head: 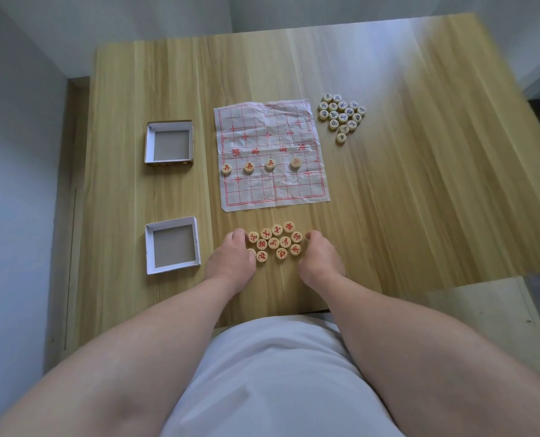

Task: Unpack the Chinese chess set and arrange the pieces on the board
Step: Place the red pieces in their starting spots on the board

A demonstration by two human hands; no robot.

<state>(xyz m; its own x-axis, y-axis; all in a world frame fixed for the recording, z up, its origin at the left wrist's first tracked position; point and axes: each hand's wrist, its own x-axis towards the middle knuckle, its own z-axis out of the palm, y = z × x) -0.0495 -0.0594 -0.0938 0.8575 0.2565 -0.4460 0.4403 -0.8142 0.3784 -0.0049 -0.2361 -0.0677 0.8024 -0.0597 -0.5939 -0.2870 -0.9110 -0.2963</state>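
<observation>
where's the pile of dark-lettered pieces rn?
In the head view, the dark-lettered pieces sit clustered on the table, off the far right corner of the paper board, far from both hands.

Bare pale wooden worktop [419, 190] lies open right of the creased paper board with red grid [271, 156], up to the cluster of black-lettered wooden discs [341, 115]. Two open white cardboard box halves [171, 244] block the left side. The near edge is crowded by red-lettered wooden discs [275, 242] between both hands [230, 263].

A light, wood-grain laminate table [404, 190] fills the view, with pale glare across its far right corner. Plain grey-white walls [26, 89] stand behind and left of it
</observation>
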